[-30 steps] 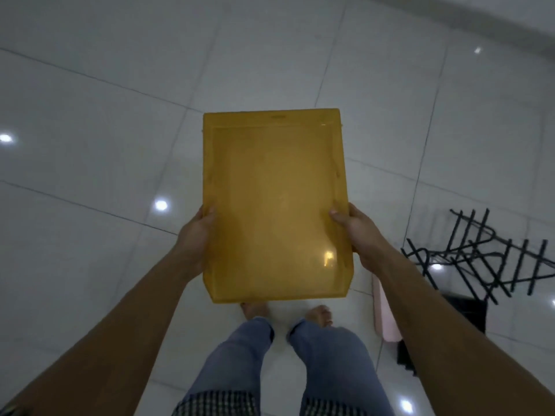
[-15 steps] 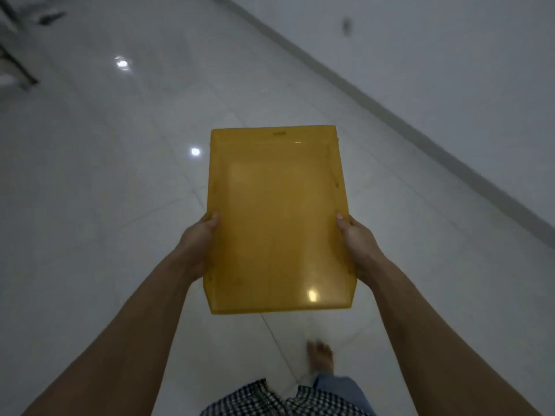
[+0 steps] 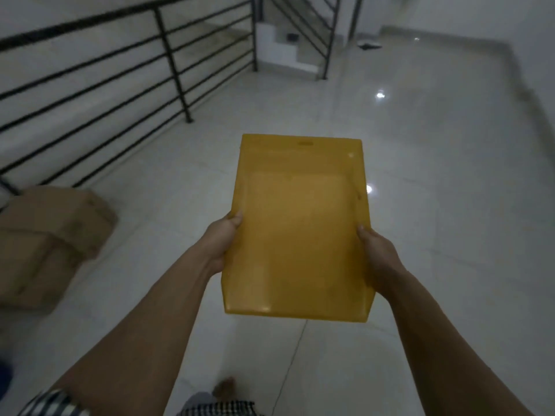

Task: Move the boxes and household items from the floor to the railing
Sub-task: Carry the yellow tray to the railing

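My left hand [image 3: 220,241] and right hand [image 3: 375,250] grip the translucent yellow rectangular plastic tray [image 3: 297,226] by its long sides (black metal railing [image 3: 168,55] ahead-left).

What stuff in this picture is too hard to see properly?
All in the head view:
- Cardboard boxes: blurred and cut off by the left edge, so any print is unreadable.
- Fingers of the left hand and right hand: hidden under the yellow tray; only thumbs show.
- Dark thing on the far floor: too small to name.
- Railing: blurred; its left end runs off the frame.
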`<act>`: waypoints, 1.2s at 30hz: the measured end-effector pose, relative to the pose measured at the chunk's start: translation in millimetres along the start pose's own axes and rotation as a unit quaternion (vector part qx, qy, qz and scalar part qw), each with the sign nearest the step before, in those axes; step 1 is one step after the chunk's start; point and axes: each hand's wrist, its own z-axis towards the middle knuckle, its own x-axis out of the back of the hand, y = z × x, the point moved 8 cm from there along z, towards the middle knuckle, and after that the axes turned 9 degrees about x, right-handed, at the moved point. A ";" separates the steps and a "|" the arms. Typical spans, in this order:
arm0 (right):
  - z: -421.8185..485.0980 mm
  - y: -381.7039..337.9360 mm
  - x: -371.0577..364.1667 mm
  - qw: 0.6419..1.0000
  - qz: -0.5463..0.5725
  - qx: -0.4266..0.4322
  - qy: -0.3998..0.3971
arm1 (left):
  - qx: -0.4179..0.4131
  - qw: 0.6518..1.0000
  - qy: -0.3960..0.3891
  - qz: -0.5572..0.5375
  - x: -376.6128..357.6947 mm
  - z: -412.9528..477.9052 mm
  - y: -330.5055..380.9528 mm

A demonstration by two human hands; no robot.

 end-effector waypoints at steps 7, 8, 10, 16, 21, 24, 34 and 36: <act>10.4 -22.3 -177.7 0.982 -0.090 0.008 -0.167 | -0.009 0.979 0.145 -0.141 169.2 -32.0 -22.5; 9.3 -23.7 -202.9 0.976 -0.103 0.015 -0.190 | -0.008 0.974 0.162 -0.159 190.8 -36.4 -27.6; 6.9 -24.1 -249.9 0.965 -0.125 0.023 -0.229 | -0.003 0.963 0.190 -0.190 230.1 -42.1 -38.4; -3.6 -15.6 -388.5 0.932 -0.184 0.026 -0.311 | 0.010 0.931 0.236 -0.279 344.6 -49.1 -69.5; -22.4 -4.9 -492.3 0.903 -0.229 0.027 -0.363 | 0.025 0.908 0.266 -0.322 424.9 -60.6 -87.3; -37.6 0.0 -543.0 0.889 -0.238 0.010 -0.392 | 0.028 0.892 0.311 -0.326 459.6 -74.0 -90.1; -25.8 24.7 -692.1 0.834 -0.269 -0.009 -0.481 | 0.017 0.852 0.304 -0.426 558.5 -40.1 -123.2; -16.3 31.5 -722.3 0.822 -0.276 -0.017 -0.499 | 0.022 0.844 0.315 -0.434 577.5 -27.1 -122.4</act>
